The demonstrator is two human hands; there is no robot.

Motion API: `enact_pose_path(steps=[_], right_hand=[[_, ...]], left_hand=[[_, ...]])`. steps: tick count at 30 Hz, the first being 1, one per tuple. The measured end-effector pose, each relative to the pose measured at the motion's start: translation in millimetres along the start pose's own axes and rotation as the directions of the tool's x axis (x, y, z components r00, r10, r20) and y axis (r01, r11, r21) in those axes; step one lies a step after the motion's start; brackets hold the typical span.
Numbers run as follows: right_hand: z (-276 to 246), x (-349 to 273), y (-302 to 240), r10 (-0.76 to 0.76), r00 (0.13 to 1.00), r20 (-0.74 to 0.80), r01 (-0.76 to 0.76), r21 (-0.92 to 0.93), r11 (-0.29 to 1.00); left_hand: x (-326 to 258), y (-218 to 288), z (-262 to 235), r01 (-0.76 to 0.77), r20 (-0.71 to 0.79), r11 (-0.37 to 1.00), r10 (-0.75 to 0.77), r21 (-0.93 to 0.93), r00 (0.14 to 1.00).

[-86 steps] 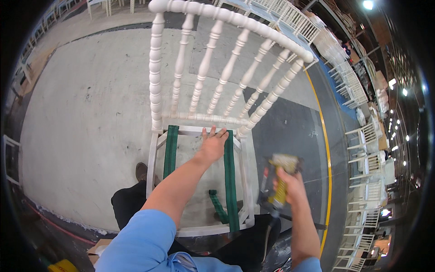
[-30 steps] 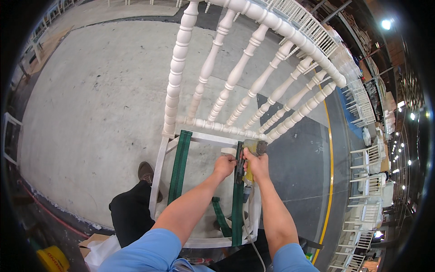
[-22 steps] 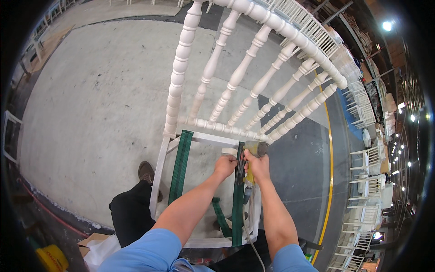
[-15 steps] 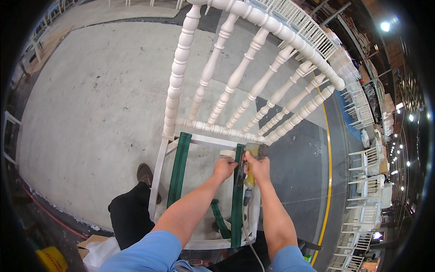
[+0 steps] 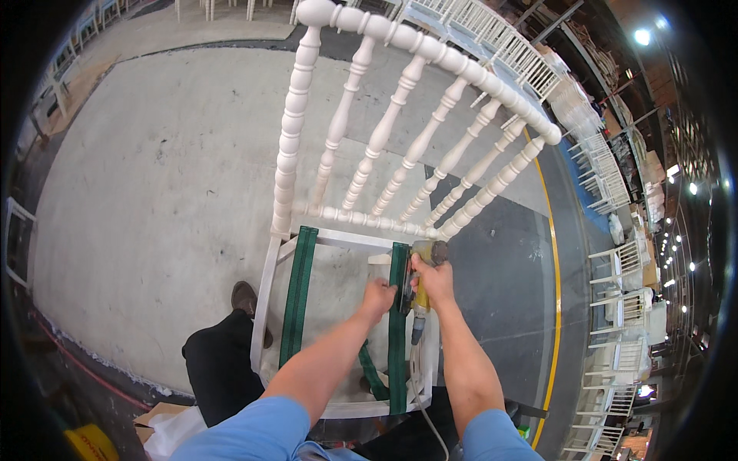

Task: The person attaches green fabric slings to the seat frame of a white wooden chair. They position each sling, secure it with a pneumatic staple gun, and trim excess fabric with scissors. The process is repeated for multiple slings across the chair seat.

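A white wooden chair frame (image 5: 265,296) with a turned-spindle back (image 5: 381,150) stands before me, its seat open. A green webbing strap (image 5: 299,296) runs front to back along the seat's left. Along the right side lies a second green webbing strap (image 5: 397,346). My left hand (image 5: 377,297) has its fingertips closed at that right strap's inner edge. My right hand (image 5: 434,282) grips a yellow air staple gun (image 5: 420,303), whose nose is against or just over the strap near the back right corner; the contact point is hidden. A loose green strap end (image 5: 372,375) hangs inside the frame.
A thin hose (image 5: 416,376) trails from the staple gun down past the front rail. My leg and a brown shoe (image 5: 244,297) are beside the frame's left. Rows of white chairs (image 5: 615,307) line the right, beyond a yellow floor line (image 5: 555,307). A cardboard box (image 5: 150,419) sits lower left.
The chair back appears shifted slightly left in view. Both hands and the staple gun stay near the same part of the right strap, the left hand a little lower.
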State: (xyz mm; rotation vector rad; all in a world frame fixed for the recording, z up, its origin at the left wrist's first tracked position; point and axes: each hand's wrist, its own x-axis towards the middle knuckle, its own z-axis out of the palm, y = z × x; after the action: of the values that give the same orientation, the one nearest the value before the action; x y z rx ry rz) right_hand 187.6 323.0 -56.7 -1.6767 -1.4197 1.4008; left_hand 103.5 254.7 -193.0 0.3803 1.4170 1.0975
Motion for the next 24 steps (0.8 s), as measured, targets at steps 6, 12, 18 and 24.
enact_pose_path(steps=[6, 12, 18, 24], right_hand=[[-76.3, -81.7, -33.4, 0.032, 0.999, 0.017, -0.033, 0.069, 0.997], [-226.3, -226.5, -44.8, 0.129, 0.984, -0.121, -0.120, 0.080, 0.990], [-324.6, -363.9, 51.7, 0.401, 0.877, -0.265, -0.326, 0.283, 0.902], [-327.9, -422.6, 197.9, 0.657, 0.710, -0.254, -0.399, 0.624, 0.672]], left_hand=[[-106.1, -16.4, -10.5, 0.438, 0.397, 0.851, -0.309, -0.290, 0.864], [-206.2, -33.0, -23.2, 0.513, 0.594, 0.771, -0.225, -0.376, 0.773], [-282.4, -74.7, -49.6, 0.628, 0.491, 0.759, -0.486, -0.172, 0.722], [-277.7, -78.3, -71.9, 0.655, 0.407, 0.745, -0.563, -0.126, 0.719]])
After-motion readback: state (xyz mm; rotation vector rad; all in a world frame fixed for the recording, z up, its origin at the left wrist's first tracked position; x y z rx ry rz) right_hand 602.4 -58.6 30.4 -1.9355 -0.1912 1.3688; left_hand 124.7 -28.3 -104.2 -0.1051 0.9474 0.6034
